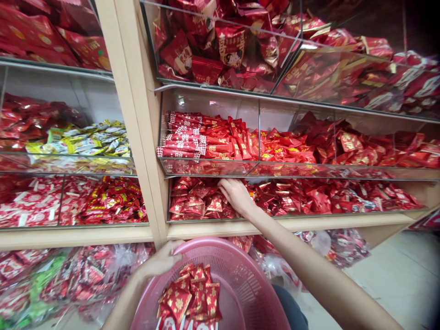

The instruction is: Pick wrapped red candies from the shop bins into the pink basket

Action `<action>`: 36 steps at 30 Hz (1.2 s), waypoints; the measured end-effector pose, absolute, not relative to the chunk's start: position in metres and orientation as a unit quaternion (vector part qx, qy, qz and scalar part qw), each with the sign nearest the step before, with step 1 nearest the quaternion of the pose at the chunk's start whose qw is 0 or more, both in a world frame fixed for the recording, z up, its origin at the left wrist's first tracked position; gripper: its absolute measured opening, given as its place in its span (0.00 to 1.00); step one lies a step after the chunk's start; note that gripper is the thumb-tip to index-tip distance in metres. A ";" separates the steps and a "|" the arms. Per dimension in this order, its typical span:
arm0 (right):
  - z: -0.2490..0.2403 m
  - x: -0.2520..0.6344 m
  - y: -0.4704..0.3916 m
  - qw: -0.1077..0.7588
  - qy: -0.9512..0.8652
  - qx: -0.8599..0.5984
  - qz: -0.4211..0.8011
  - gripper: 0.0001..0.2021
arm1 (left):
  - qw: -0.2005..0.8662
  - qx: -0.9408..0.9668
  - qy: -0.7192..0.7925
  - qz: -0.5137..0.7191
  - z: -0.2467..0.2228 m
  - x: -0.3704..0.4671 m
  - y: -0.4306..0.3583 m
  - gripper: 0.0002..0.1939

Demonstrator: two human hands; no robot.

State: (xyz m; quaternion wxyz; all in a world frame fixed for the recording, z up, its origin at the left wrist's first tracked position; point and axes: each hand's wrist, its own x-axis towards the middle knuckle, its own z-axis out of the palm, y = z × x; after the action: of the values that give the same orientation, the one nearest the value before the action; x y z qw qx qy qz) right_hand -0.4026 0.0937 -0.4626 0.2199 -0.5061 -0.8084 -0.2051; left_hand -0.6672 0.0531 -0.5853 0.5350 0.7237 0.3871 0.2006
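Observation:
My left hand is closed on the rim of a pink plastic basket. Inside the basket lies a heap of red candy packets with gold print, and red-and-white packets show at the bottom edge of the view. My right hand reaches into the lowest glass-fronted bin, among small red and gold packets. Its fingers are bent down and together against the packets, and whatever is between the fingertips is hidden.
Wooden shelving with glass dividers holds red packets in several bins. Yellow packets lie in a bin at left. A glass shelf edge runs just above my right hand. Plastic bags of packets lie underneath, above the tiled floor.

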 end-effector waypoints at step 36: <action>-0.485 -0.408 -0.006 0.576 -0.377 -0.380 0.617 0.12 | 0.526 0.736 0.378 0.197 -0.590 -0.667 0.058 0.22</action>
State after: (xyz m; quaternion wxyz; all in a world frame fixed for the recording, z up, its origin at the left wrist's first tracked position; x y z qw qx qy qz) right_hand -0.4076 -0.0061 -0.4848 0.5764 -0.3805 -0.3768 0.6173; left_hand -0.6666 0.0585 -0.5901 0.5265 0.7356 0.3783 0.1965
